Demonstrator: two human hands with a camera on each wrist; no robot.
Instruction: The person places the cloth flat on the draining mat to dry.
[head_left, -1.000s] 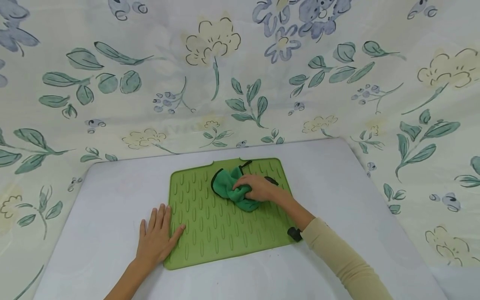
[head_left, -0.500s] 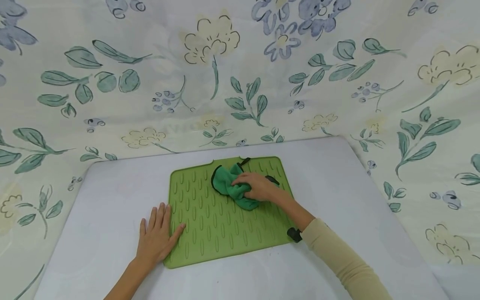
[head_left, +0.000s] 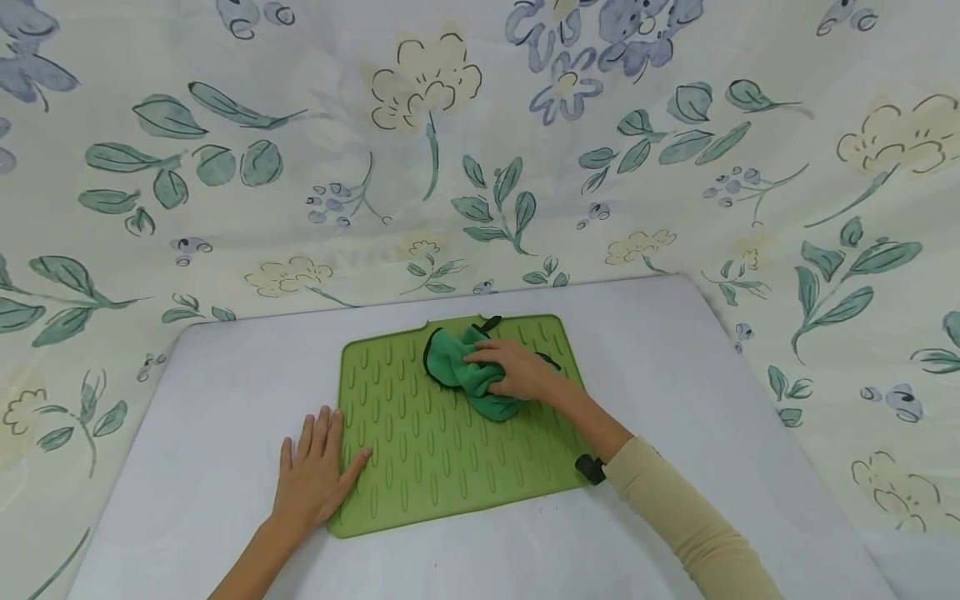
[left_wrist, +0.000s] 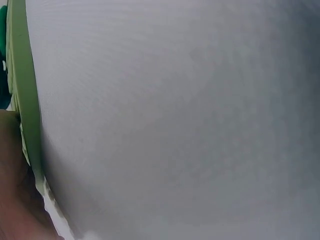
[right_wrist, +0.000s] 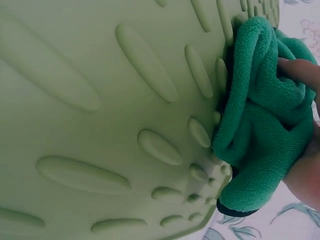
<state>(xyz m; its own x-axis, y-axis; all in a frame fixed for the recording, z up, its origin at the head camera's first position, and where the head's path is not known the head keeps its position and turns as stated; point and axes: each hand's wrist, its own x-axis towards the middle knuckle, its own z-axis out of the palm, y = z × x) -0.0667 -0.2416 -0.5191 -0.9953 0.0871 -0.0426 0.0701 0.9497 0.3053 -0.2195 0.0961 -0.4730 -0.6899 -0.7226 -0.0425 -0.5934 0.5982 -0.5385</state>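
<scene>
A bunched green cloth [head_left: 461,362] with dark edging lies on the upper right part of a green ridged mat [head_left: 405,450]. My right hand [head_left: 513,369] grips the cloth from above, fingers curled into its folds. In the right wrist view the fuzzy cloth [right_wrist: 267,115] is pressed against the mat's raised ridges [right_wrist: 147,62], with a thumb or finger sunk into a fold. My left hand [head_left: 311,467] lies flat over the mat's left edge, fingers spread and the thumb on the mat. The left wrist view shows only part of that hand [left_wrist: 20,195] beside the mat's edge [left_wrist: 27,90].
The mat lies on a white table [head_left: 225,400] with rounded far corners. Floral-patterned fabric [head_left: 480,150] rises behind the table and on both sides. Near the mat's lower right corner, a black object [head_left: 590,468] shows beside the right sleeve [head_left: 682,508].
My right hand and the cloth have shifted very slightly away from me on the mat. The left hand holds its place at the mat's edge.
</scene>
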